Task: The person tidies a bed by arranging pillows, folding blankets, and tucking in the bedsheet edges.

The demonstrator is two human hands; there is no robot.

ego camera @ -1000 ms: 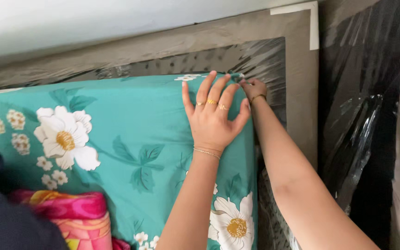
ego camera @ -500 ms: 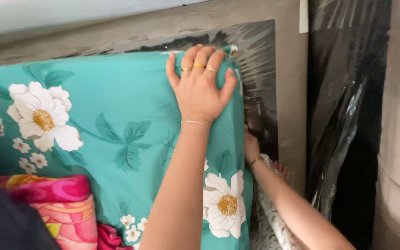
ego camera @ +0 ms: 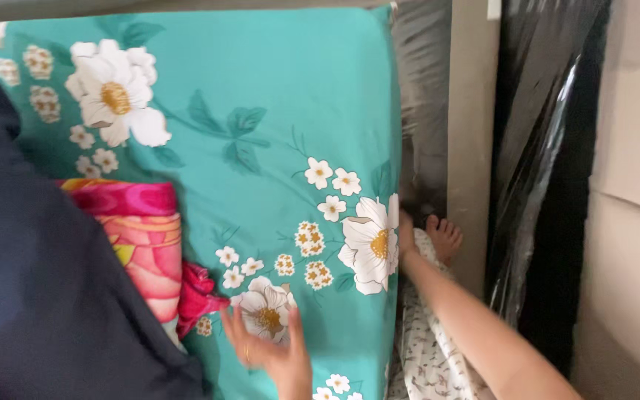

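A teal bedsheet [ego camera: 261,104] printed with white flowers covers a mattress that fills the left and middle of the view. My left hand [ego camera: 267,347] lies flat on the sheet near the bottom, fingers spread, a ring on one finger. My right hand [ego camera: 405,235] reaches down along the mattress's right side edge, its fingers hidden behind the sheet's edge. My bare foot [ego camera: 444,235] stands on the floor just beside that hand.
A pink and red floral blanket [ego camera: 146,237] lies bunched on the sheet at the left. Dark clothing [ego camera: 31,281] blocks the lower left. A beige strip of bed frame [ego camera: 472,148], black plastic-wrapped furniture [ego camera: 550,163] and a cardboard box [ego camera: 631,185] stand close on the right.
My left hand has slid from the sheet's top right corner down to the near part of the sheet. My right hand stays low at the side edge. The view has tilted downward.
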